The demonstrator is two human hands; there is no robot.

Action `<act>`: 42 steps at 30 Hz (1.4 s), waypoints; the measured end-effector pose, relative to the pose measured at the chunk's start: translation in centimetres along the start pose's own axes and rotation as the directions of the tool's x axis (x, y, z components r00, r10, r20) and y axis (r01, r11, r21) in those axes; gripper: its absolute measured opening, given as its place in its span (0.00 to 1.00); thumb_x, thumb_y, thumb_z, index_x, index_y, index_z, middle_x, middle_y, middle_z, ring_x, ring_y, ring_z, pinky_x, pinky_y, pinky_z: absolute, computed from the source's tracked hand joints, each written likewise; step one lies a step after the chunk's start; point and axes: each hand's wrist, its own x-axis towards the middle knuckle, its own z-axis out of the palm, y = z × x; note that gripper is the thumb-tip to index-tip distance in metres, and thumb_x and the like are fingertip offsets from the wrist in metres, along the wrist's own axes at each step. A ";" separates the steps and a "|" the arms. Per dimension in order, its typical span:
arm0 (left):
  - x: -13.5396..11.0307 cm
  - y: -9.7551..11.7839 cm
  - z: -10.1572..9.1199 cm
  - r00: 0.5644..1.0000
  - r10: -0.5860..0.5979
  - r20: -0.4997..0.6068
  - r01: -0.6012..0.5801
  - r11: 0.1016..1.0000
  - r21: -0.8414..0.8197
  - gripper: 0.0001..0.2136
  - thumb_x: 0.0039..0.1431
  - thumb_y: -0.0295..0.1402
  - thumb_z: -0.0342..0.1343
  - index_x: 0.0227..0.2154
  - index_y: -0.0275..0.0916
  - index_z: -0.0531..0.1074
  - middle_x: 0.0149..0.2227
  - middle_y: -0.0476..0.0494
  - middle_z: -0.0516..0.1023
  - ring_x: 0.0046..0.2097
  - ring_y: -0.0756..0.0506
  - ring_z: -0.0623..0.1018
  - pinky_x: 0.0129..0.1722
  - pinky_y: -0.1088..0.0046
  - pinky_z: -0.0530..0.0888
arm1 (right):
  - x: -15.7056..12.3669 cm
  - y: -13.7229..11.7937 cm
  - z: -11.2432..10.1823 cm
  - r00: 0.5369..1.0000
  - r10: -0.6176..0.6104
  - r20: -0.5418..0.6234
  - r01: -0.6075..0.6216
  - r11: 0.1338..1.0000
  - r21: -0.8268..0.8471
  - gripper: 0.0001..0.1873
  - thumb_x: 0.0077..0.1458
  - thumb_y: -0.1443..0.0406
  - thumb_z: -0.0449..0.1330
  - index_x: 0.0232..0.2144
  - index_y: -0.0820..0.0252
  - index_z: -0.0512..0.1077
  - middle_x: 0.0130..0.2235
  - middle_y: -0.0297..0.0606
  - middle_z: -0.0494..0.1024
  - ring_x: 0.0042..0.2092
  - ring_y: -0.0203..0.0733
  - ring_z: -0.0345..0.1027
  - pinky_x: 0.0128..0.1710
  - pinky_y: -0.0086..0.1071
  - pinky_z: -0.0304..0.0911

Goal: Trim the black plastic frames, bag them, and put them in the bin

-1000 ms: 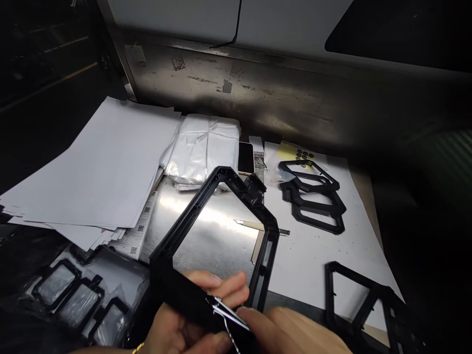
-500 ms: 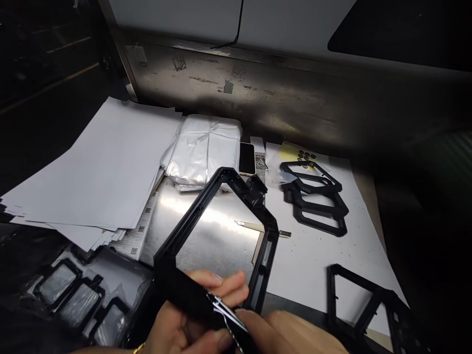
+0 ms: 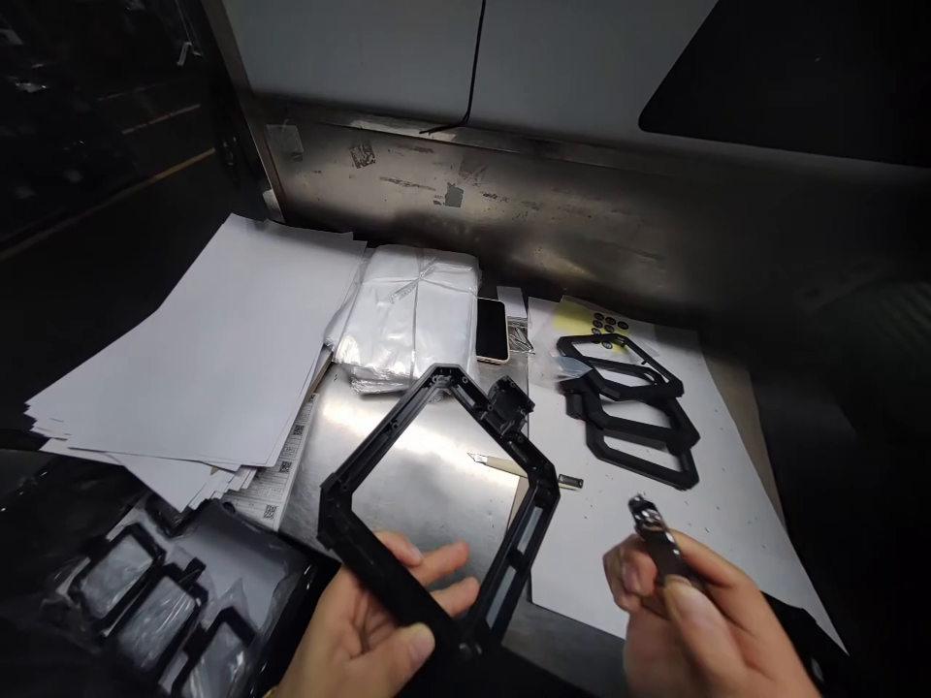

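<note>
The right hand (image 3: 705,620) swings clear — pinching a small, shiny, dark metal tool (image 3: 658,538) — so the angular black plastic frame (image 3: 384,572) is now free of it, gripped by the left hand (image 3: 374,625) alone above the silvery metal bench (image 3: 422,475).

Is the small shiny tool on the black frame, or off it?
Off it: white paper shows between the tool, in the right hand, and the frame.

A workshop, judging by the metal bench (image 3: 331,485), craft knife (image 3: 500,465), matching black frames (image 3: 640,436) and bundled plastic (image 3: 393,325).
</note>
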 end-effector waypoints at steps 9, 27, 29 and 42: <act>-0.1 -0.5 -1.0 0.998 0.052 -0.041 -0.044 0.986 0.163 0.11 0.45 0.34 0.59 0.34 0.48 0.69 0.43 0.49 0.76 0.47 0.41 0.72 0.49 0.61 0.65 | -0.9 11.5 -0.5 0.984 0.138 0.115 -0.043 0.804 -0.593 0.23 0.45 0.51 0.53 0.37 0.61 0.69 0.39 0.50 0.66 0.45 0.62 0.56 0.40 0.61 0.50; 2.9 -1.0 -4.7 0.895 0.109 -0.432 0.039 0.947 0.319 0.17 0.46 0.40 0.56 0.39 0.39 0.67 0.29 0.47 0.73 0.31 0.47 0.74 0.32 0.72 0.71 | -0.5 2.4 4.7 0.585 0.225 0.779 -0.635 0.724 0.268 0.19 0.53 0.48 0.42 0.34 0.56 0.57 0.16 0.20 0.51 0.11 0.25 0.41 0.13 0.23 0.47; 2.9 -0.2 -5.1 0.908 0.002 -0.420 0.068 0.986 0.152 0.12 0.47 0.40 0.55 0.30 0.37 0.68 0.17 0.57 0.61 0.16 0.57 0.60 0.16 0.82 0.61 | 0.9 2.9 5.5 0.582 0.218 0.784 -0.535 0.828 0.167 0.22 0.54 0.48 0.39 0.33 0.59 0.60 0.16 0.25 0.58 0.13 0.30 0.52 0.14 0.27 0.53; 1.6 2.5 -7.9 0.845 0.021 -0.534 -0.135 0.975 -0.176 0.16 0.36 0.43 0.62 0.21 0.38 0.64 0.11 0.60 0.51 0.10 0.58 0.54 0.07 0.85 0.48 | 19.3 7.2 15.7 0.778 -0.078 0.624 0.353 0.875 -0.330 0.12 0.53 0.61 0.54 0.38 0.62 0.67 0.43 0.39 0.68 0.44 0.41 0.63 0.44 0.43 0.58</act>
